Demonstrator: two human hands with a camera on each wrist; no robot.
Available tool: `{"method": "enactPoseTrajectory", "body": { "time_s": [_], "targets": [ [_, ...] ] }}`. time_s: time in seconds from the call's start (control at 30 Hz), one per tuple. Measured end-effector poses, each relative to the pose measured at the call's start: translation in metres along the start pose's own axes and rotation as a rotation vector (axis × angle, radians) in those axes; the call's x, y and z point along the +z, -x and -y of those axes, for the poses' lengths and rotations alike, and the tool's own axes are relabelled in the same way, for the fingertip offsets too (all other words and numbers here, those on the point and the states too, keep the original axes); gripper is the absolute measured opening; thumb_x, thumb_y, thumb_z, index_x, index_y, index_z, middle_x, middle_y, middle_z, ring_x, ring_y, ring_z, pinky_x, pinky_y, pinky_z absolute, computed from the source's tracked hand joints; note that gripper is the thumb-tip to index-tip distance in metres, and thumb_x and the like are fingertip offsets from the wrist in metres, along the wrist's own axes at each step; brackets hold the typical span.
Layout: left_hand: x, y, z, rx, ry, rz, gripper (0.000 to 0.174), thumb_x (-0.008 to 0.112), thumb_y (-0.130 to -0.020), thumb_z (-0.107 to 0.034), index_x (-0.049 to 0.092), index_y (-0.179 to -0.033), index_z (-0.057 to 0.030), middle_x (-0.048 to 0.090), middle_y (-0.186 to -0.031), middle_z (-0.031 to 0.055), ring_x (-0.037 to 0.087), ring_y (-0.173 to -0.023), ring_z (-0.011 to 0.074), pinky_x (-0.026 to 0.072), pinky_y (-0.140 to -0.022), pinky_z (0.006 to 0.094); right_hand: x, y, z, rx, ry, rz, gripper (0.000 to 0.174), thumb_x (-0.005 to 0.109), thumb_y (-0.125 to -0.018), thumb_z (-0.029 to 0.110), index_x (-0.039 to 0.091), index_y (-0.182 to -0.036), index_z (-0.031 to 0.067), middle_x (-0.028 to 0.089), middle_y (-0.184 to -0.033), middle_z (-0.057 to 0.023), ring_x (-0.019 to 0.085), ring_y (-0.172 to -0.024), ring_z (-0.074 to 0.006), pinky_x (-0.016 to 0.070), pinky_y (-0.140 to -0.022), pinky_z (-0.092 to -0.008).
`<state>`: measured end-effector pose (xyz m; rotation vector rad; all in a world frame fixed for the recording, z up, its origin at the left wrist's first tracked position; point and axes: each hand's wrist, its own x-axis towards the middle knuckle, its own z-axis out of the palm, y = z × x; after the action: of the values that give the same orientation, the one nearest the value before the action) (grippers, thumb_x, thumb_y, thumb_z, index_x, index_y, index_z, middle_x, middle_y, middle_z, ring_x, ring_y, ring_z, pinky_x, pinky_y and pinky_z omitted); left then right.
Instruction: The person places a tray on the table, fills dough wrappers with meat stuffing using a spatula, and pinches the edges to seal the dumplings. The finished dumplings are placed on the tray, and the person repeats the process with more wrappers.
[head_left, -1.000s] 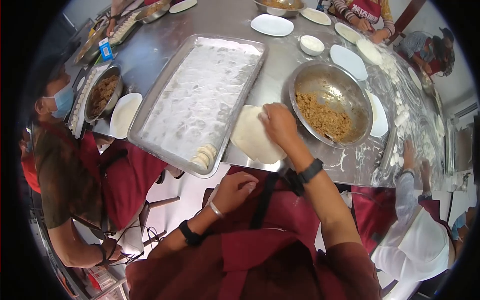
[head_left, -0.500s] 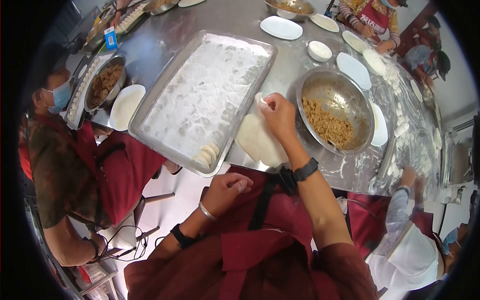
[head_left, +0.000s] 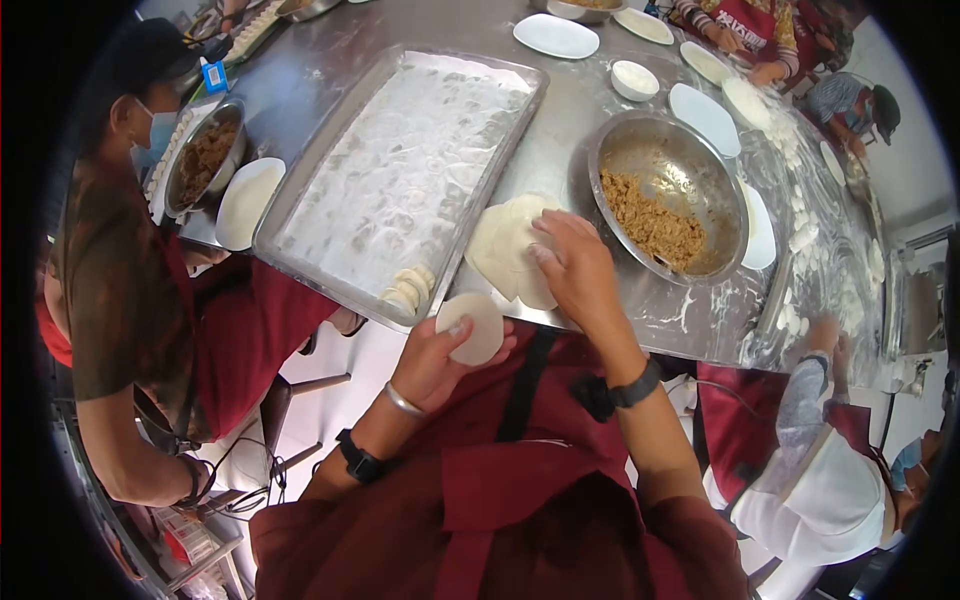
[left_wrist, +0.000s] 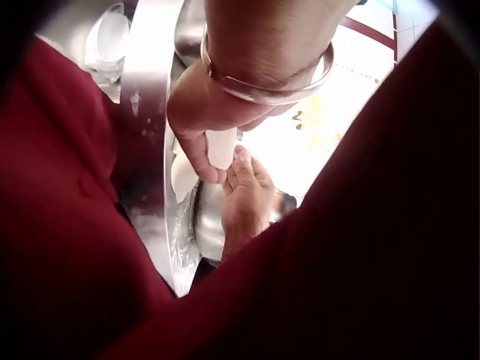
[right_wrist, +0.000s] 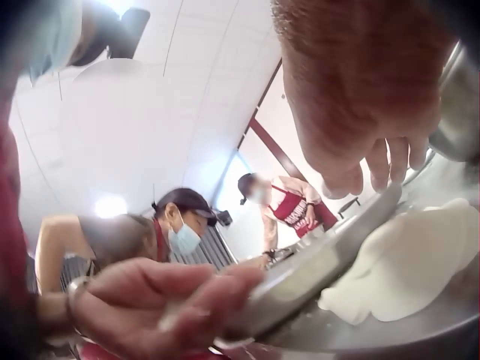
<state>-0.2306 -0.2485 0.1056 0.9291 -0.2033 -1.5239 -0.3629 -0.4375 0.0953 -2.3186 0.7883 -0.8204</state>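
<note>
A round dumpling wrapper [head_left: 482, 338] lies in my left hand [head_left: 425, 362], with the thumb pressing on its face and the fingers beneath. This hand is just off the table's front edge; the wrapper also shows pale between its fingers [left_wrist: 202, 159] in the left wrist view. My right hand [head_left: 582, 262] hovers by the pile of flat dough wrappers [head_left: 502, 250], fingers loosely extended and holding nothing. To the right stands a steel bowl [head_left: 612, 125] of brown minced filling [head_left: 650, 222]. A few folded dumplings [head_left: 408, 290] sit in the near corner of the floured tray [head_left: 395, 180].
White plates [head_left: 557, 36] and a small bowl of white powder [head_left: 634, 80] stand farther back. Flour and dough pieces [head_left: 800, 235] cover the right side of the steel table. A masked person [head_left: 125, 240] sits at left; another person's white cap [head_left: 820, 500] is close at right.
My right hand peeled a wrapper off the pile and passed it to my left hand, which was empty before. The right hand is now back near the pile, its fingers loosened.
</note>
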Motion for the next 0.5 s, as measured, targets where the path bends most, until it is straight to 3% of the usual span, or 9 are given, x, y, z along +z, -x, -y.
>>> {"method": "enactPoseTrajectory", "body": {
  "time_s": [0.07,0.17,0.5],
  "targets": [
    [-0.007,0.015,0.0,-0.029,-0.065,-0.042,0.041,0.053,-0.1,-0.021,0.047,-0.131,0.0041,0.062,-0.119,0.0238,0.064,-0.109,0.0347,0.0548,-0.094,0.0446,0.022,-0.004,-0.014,-0.1,0.219,0.002,0.042,0.07,-0.083,0.027,0.064,-0.119,0.0069,0.059,-0.13,-0.0195,0.047,-0.127,-0.0422,0.0352,-0.107,-0.0518],
    [-0.015,0.032,-0.001,-0.046,-0.13,-0.083,0.039,0.053,-0.1,-0.022,0.049,-0.129,0.0046,0.063,-0.117,0.0226,0.065,-0.108,0.0335,0.0561,-0.092,0.0427,0.042,-0.012,-0.014,-0.116,0.299,0.105,0.049,0.07,-0.083,0.036,0.062,-0.124,0.0097,0.05,-0.14,-0.0187,0.037,-0.135,-0.0431,0.0256,-0.112,-0.0558],
    [-0.018,0.038,-0.006,-0.079,-0.065,-0.148,0.041,0.056,-0.099,-0.023,0.051,-0.127,0.0056,0.064,-0.115,0.0217,0.066,-0.107,0.0331,0.0565,-0.092,0.0414,0.019,-0.003,-0.033,-0.179,0.232,0.306,0.045,0.071,-0.082,0.033,0.064,-0.122,0.0125,0.051,-0.14,-0.0113,0.038,-0.136,-0.0375,0.0281,-0.113,-0.0517]
  ]
}}
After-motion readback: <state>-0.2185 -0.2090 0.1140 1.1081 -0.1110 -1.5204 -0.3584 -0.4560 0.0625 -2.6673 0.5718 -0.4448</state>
